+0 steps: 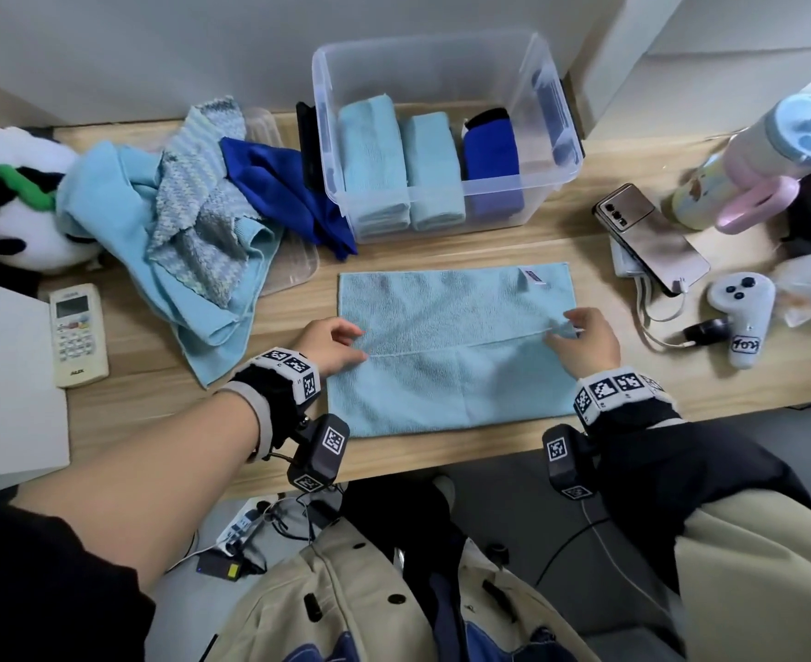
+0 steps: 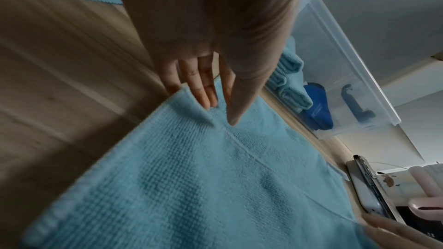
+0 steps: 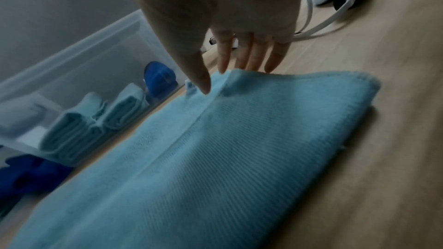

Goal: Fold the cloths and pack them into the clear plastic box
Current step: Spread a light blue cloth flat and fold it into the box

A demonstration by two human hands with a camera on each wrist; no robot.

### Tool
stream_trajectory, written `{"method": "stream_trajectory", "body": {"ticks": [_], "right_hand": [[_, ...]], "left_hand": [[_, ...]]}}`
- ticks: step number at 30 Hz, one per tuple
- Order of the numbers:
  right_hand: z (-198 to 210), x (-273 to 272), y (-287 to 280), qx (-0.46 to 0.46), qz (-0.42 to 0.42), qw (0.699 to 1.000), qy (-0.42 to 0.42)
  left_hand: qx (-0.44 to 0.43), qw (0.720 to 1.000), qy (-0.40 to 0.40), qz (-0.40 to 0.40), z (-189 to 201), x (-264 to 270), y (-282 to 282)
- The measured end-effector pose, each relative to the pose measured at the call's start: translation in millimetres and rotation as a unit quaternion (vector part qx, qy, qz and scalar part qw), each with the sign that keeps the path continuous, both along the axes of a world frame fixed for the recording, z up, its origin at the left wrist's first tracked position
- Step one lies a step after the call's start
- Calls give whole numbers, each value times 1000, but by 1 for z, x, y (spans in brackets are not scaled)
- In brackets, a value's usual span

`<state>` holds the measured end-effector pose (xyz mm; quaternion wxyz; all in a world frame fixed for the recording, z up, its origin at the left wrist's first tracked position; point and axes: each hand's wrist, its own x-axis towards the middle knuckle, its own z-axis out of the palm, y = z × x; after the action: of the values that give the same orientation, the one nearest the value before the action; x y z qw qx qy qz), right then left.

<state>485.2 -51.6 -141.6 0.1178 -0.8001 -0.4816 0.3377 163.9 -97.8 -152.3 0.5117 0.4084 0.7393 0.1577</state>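
A light blue cloth (image 1: 451,355) lies flat on the wooden table, its near half folded up to a seam across the middle. My left hand (image 1: 346,344) pinches the left end of that folded edge, thumb on top (image 2: 220,113). At the right end, my right hand (image 1: 561,329) pinches the edge and lifts it slightly (image 3: 215,80). Behind the cloth stands the clear plastic box (image 1: 504,183), holding two folded light blue cloths (image 1: 375,160) and a dark blue one (image 1: 492,164) side by side. A heap of unfolded cloths (image 1: 179,207) lies to the left.
A dark blue cloth (image 1: 289,193) lies against the box's left side, and a clear lid (image 1: 293,265) sits under the heap. Left: panda plush (image 1: 12,198), remote (image 1: 78,334), white box (image 1: 7,375). Right: phone (image 1: 652,236), controller (image 1: 740,312), tumbler (image 1: 752,160).
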Motion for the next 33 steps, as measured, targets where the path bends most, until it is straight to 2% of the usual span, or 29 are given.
{"method": "stream_trajectory", "body": {"ticks": [3, 5, 10, 18, 21, 24, 26, 29, 33], "right_hand": [[0, 4, -11, -50, 0, 998, -37], [0, 7, -15, -42, -10, 999, -29], [4, 11, -19, 19, 11, 1000, -7], [17, 7, 3, 156, -18, 985, 69], [20, 3, 19, 183, -13, 981, 69], [19, -1, 35, 171, -2, 983, 67], [17, -5, 44, 141, 12, 989, 50], [5, -6, 54, 65, 20, 997, 43], [-11, -5, 60, 23, 6, 999, 28]], "left_hand": [[-28, 999, 28, 3, -2, -7, -10], [-33, 998, 46, 2, -2, -9, -16], [-28, 998, 23, 50, 0, -13, -24], [57, 978, -71, 186, 11, -16, 5], [80, 974, -57, 206, 11, -14, 22], [87, 971, -22, 221, 8, -12, 38], [65, 969, -42, 235, 1, -9, 45], [17, 974, -44, 221, -4, 2, 45], [31, 979, 1, 203, -18, 2, 43]]}}
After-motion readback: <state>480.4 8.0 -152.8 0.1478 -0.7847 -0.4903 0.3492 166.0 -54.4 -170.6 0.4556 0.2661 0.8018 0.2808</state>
